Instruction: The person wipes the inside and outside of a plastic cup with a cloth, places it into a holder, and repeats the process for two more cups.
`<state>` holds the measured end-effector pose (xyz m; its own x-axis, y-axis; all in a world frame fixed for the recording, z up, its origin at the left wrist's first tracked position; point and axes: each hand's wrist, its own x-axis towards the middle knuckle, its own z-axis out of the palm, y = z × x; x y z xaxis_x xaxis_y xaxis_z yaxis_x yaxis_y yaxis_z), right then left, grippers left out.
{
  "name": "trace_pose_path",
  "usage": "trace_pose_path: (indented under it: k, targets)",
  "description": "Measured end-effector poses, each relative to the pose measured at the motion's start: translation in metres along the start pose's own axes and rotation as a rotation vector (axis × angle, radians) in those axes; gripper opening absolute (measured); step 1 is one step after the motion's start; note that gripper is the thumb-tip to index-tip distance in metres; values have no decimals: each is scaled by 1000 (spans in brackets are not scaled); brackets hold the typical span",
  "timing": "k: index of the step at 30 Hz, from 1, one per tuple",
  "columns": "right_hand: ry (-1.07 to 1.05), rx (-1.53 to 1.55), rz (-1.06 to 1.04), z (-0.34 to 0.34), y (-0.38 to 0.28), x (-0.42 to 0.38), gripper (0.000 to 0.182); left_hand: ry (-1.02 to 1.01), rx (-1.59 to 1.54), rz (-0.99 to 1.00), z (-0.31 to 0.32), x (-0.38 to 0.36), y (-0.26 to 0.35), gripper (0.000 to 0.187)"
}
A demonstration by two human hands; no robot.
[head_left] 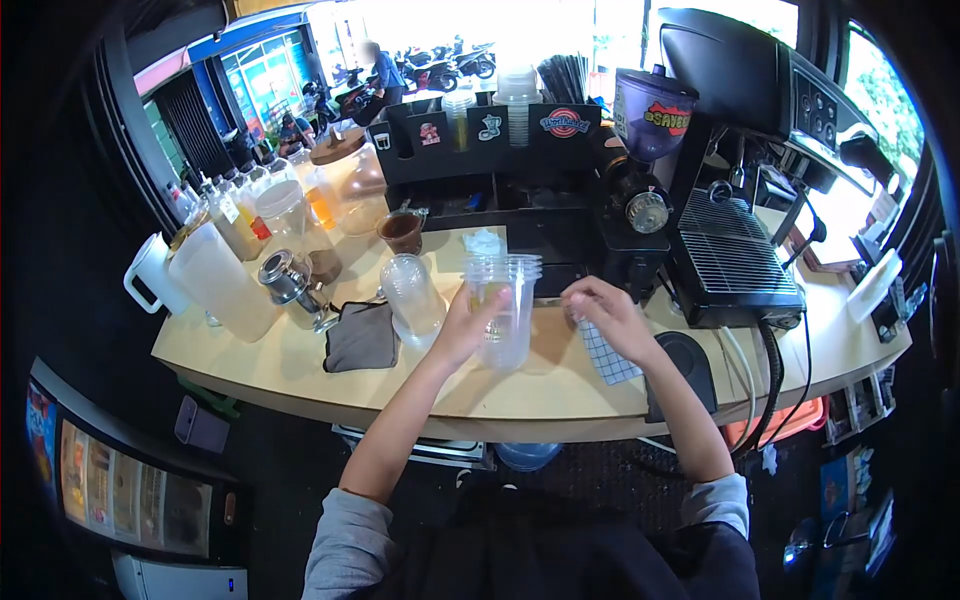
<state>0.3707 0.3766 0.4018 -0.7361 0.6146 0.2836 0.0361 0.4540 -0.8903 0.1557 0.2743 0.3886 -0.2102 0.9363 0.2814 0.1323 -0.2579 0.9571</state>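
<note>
My left hand [474,325] is wrapped round a stack of clear plastic cups [515,320], upright above the counter's front part. To the right, my right hand [612,318] has its fingers curled together at the upper end of a white cloth with dark checks [610,356]. The hand hides part of this cloth. Left of the stack, another clear plastic cup or stack [412,300] leans on the counter. A grey folded cloth [361,337] lies beside it.
A coffee grinder [640,190] and an espresso machine [740,255] stand at right. A black cup organizer [480,150] is at the back. Left are a jug [222,285], bottles [235,215], a glass jar [350,180] and a brown cup [401,233]. A black mat [685,375] lies at the right front.
</note>
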Motion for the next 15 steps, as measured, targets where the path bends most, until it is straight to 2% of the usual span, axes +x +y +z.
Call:
trace_pose_path:
  k: [1,2,4,5,8,12,14,15]
  targets:
    - [152,-404,-113,-3,-8,-9,40,-7,-253,-153,2,-3,6,47]
    - [158,-405,-113,-1,0,-16,40,-15,-505,-308,3,-6,10,46]
    - [291,-911,-152,8,28,-34,49,-36,-519,-365,0,-10,6,46]
    - [191,-893,5,15,36,-41,54,-50,-535,-420,0,-12,4,46]
    - [228,-1033,-4,26,34,-44,53,-47,-441,-406,-1,-14,-10,46]
    - [92,-889,145,11,28,-30,53,-96,-489,-405,-3,-14,-13,46]
    - [327,-274,-83,6,16,-17,48,-10,-323,-341,3,-16,-8,50]
    - [444,-111,-105,12,8,-12,44,-12,-326,-332,8,-14,-10,50]
